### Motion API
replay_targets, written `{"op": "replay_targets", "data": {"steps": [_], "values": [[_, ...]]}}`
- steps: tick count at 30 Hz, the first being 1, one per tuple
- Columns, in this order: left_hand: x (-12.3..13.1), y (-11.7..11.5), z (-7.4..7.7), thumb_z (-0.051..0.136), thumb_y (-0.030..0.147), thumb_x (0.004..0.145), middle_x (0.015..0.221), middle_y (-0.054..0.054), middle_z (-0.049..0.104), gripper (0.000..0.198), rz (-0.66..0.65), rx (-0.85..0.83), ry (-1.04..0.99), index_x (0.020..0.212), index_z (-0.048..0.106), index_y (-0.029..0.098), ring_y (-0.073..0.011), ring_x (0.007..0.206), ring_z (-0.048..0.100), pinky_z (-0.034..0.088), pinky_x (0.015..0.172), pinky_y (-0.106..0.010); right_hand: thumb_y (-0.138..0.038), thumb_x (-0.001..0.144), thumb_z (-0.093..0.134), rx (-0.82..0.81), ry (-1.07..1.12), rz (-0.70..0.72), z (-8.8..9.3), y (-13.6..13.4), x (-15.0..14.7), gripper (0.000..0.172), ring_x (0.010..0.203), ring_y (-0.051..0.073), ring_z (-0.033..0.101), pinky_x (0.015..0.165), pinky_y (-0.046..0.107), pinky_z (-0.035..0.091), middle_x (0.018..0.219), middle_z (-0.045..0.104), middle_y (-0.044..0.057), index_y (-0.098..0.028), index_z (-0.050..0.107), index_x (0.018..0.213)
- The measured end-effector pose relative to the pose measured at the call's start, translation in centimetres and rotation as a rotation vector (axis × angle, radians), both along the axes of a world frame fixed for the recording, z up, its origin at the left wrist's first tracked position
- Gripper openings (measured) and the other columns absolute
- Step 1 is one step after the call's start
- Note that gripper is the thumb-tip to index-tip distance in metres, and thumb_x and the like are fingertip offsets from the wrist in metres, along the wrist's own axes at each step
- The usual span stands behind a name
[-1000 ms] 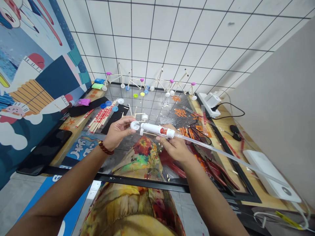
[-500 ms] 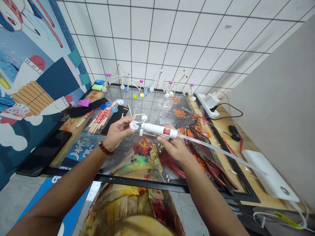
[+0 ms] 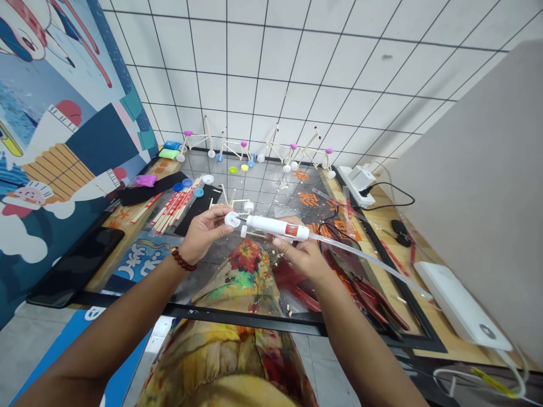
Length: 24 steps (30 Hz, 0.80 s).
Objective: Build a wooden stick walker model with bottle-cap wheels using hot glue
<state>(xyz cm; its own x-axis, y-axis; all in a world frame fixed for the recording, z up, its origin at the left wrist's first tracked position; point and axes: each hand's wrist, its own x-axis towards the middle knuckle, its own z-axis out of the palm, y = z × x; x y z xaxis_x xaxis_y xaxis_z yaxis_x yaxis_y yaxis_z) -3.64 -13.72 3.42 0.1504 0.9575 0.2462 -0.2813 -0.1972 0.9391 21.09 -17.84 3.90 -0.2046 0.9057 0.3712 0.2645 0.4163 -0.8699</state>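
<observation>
Left hand (image 3: 203, 229) pinches a small white round plastic cap (image 3: 231, 219) at its fingertips, above the near part of the glass-topped table (image 3: 263, 186). Right hand (image 3: 301, 254) is closed around a white pen-shaped glue tool (image 3: 275, 227), tip at the cap. Likely risks: the long clear stick (image 3: 373, 261) trailing right could lever the tip off the cap, or the tip could touch the pinching fingers close beside it.

- Row of stick models (image 3: 237, 148) with coloured caps at the back of the table (image 3: 271, 186), against the tiled wall
- Wrapped chopsticks (image 3: 176, 204) lying left, blue caps (image 3: 182, 183) just beside them
- Green block (image 3: 168, 153) in the far left corner
- Dark phone (image 3: 72, 265) at the left edge
- White power strip (image 3: 358, 180) far right
- Red-handled pliers (image 3: 373, 299) and a flat white box (image 3: 460, 305) near right
</observation>
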Motion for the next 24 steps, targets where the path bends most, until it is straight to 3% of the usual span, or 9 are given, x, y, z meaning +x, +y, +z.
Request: {"op": "replay_targets", "data": {"steps": [6,15,20,24], "values": [[-0.1,0.2,-0.1,0.090,0.023,0.060,0.106,-0.006,0.068,0.034,0.062,0.059,-0.016,0.091,0.078,0.023,-0.0186,0.099,0.063,0.052,0.091,-0.032,-0.052,0.083,0.069,-0.101,0.115,0.071,0.6,0.0,0.1,0.037,0.084,0.022,0.068,0.075,0.036,0.055,0.092,0.071,0.004,-0.023,0.062,0.104],[-0.3,0.3,-0.3,0.088,0.027,0.062,0.105,-0.005,0.067,0.033,0.272,0.095,0.019,0.092,0.076,0.021,-0.0187,0.099,0.063,0.049,0.095,-0.034,-0.058,0.081,0.066,-0.043,0.094,-0.214,1.1,1.8,1.8,0.040,0.087,0.024,0.067,0.085,0.040,0.052,0.089,0.075,0.006,-0.019,0.073,0.089],[-0.3,0.4,-0.4,0.087,0.024,0.064,0.106,-0.005,0.065,0.032,0.316,0.156,0.056,0.094,0.076,0.022,-0.0185,0.098,0.062,0.049,0.095,-0.034,-0.052,0.085,0.062,0.004,-0.051,-0.471,0.2,4.1,4.3,0.047,0.094,0.027,0.065,0.091,0.045,0.049,0.103,0.073,0.009,-0.015,0.071,0.111],[-0.1,0.4,-0.6,0.086,0.025,0.066,0.107,-0.004,0.064,0.030,0.306,0.174,0.061,0.094,0.077,0.023,-0.0183,0.100,0.062,0.049,0.097,-0.034,-0.045,0.084,0.061,0.044,-0.147,-0.539,0.0,7.1,6.2,0.044,0.102,0.029,0.064,0.096,0.046,0.047,0.111,0.073,0.012,-0.014,0.069,0.114]]}}
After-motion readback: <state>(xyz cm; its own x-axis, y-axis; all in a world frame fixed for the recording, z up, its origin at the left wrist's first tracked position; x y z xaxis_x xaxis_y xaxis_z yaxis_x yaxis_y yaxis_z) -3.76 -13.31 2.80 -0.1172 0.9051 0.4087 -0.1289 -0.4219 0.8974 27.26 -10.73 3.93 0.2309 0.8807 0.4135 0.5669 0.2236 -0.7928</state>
